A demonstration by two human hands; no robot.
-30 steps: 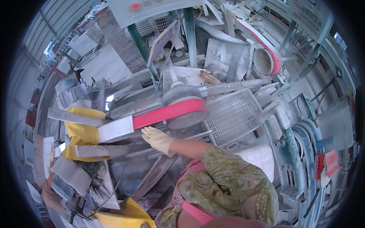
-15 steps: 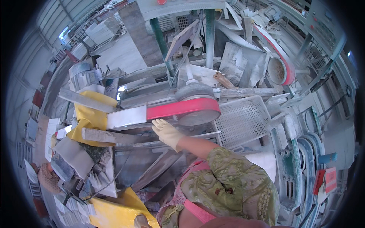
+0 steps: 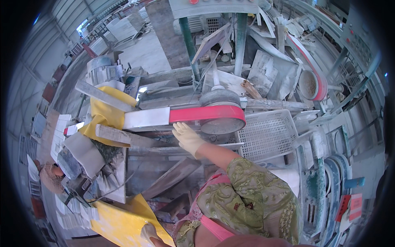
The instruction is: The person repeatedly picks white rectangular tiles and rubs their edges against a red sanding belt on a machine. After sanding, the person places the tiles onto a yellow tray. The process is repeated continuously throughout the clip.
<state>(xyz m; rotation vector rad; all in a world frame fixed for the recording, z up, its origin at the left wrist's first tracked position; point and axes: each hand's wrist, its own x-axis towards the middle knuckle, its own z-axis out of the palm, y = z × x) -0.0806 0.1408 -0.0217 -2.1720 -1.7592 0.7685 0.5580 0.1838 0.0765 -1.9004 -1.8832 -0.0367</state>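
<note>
My right hand, in a cream glove, reaches out with its fingers extended and holds nothing. Its fingertips are at the lower edge of a long white-and-red guard; whether they touch it I cannot tell. A round wheel shows under the guard's rounded red end. Low in the view my left hand, gloved and only partly visible, is over a yellow sheet. Its fingers are not distinct. Another yellow cloth is draped round the guard's left end, between two greyish bars.
A white perforated crate stands right of the wheel. At the far right is another red-edged belt arm. A dusty motor sits at upper left. Stone offcuts are piled on the left, near another person.
The whole view has shifted, so the machine appears farther right. My right hand keeps nearly the same place by the guard. A little more of my left hand shows over the yellow sheet.
</note>
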